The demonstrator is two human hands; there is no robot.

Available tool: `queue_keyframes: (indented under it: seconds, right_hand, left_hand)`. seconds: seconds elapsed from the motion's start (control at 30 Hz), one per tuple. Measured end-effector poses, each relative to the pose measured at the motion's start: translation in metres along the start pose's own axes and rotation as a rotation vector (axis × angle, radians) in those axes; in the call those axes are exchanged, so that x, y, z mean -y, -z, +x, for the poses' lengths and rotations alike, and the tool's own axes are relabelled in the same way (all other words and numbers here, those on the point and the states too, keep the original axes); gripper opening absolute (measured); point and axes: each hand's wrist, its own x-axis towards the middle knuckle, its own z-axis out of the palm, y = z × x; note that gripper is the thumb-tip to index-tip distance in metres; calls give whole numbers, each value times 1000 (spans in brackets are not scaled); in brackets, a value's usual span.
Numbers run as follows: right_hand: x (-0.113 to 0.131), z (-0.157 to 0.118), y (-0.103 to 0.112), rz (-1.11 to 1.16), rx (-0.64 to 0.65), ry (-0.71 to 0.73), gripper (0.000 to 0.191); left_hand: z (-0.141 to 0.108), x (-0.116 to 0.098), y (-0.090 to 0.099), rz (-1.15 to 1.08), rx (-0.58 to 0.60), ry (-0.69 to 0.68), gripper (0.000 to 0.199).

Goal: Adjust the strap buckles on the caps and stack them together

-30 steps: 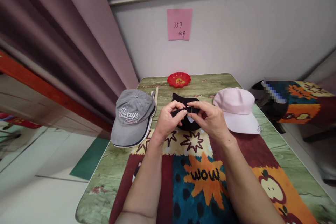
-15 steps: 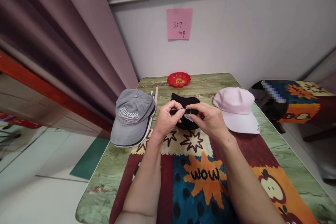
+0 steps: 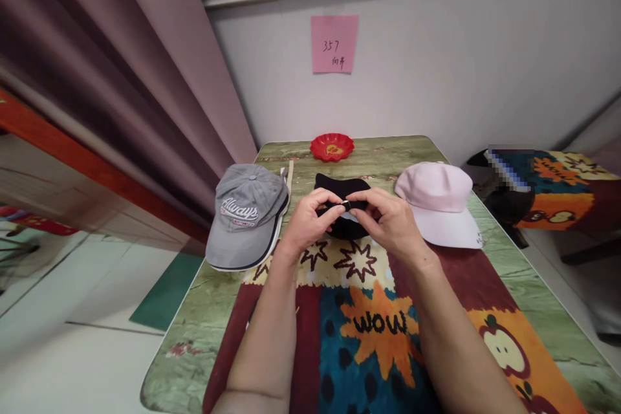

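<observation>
A black cap (image 3: 343,185) lies in the middle of the table, its crown partly hidden behind my hands. Over its near side, my left hand (image 3: 313,217) pinches one end of the cap's thin back strap. The small metal buckle (image 3: 346,205) shows between my fingertips, and my right hand (image 3: 388,213) grips the strap on that side with thumb and fingers. The fingertips of both hands nearly meet. To the left rests a grey cap (image 3: 247,207) with white lettering; a pale pink cap (image 3: 434,187) is on the right.
A red scalloped dish (image 3: 332,147) stands at the table's back edge. Below the caps spreads a patterned cloth (image 3: 295,349) on the green wood-look table (image 3: 179,336). Behind are a pink note (image 3: 334,44) on the wall and a curtain (image 3: 194,45) at left. Another person (image 3: 509,197) is at right.
My hands have drawn slightly closer together at the strap. The buckle, a clear open frame before, now looks turned and more covered by my fingers. The other caps stay put.
</observation>
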Motion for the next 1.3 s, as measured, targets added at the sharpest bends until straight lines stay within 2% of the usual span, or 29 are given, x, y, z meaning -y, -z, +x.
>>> queue_keyframes:
  seconds: [0.13,0.3,0.53,0.6,0.7,0.77,0.9,1.07,1.3]
  right_hand:
    - [2,1,4,21,29,-54,17]
    - [2,1,2,22,-3,-85,13]
    - [3,1,2,57,31,-134,15]
    - [-2,0,7,82,70,-159,24]
    - [-15,-2,19,150,108,-241,49]
    - [-23,-4,27,203,115,-299,53]
    - [-26,-6,29,288,141,-328,46]
    - [-15,-2,14,193,131,-228,23]
    - [-13,-1,16,173,129,-269,30]
  left_hand:
    - [1,3,4,-18,33,0,20]
    - [1,2,4,15,-5,2,19]
    - [0,0,7,70,-2,-27,18]
    - [1,1,8,107,-19,-44,17]
    - [1,3,10,109,-66,-37,18]
    - [1,5,11,58,-96,3,20]
    - [-1,3,11,-4,-75,75,23]
    - [-2,-2,9,-17,-3,58,23]
    - [-1,-3,6,-140,-42,97,26]
